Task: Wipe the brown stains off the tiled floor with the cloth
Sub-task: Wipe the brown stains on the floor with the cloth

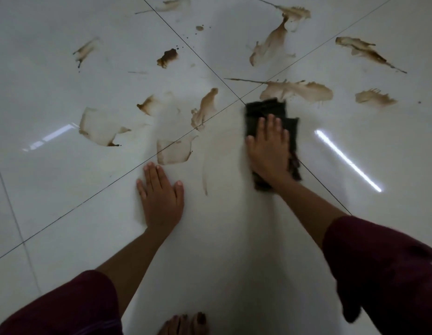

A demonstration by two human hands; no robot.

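Note:
My right hand (269, 147) lies flat, fingers spread, pressing a dark folded cloth (265, 108) onto the white tiled floor (234, 238). The cloth's far edge touches a wide light-brown stain (298, 90). My left hand (160, 195) rests palm down on the tile, holding nothing, just below a pale squarish stain (173, 151). More brown stains spread ahead: a dark blotch (167, 58), a long smear (270, 43), a streak (369, 53), a patch (206, 108) and an outlined mark (99, 126).
Dark grout lines cross near the cloth (241, 99). A bare foot (186, 323) shows at the bottom edge. Bright light reflections lie on the glossy tile at right (347, 160) and left (50, 137). Dark red sleeves cover both upper arms.

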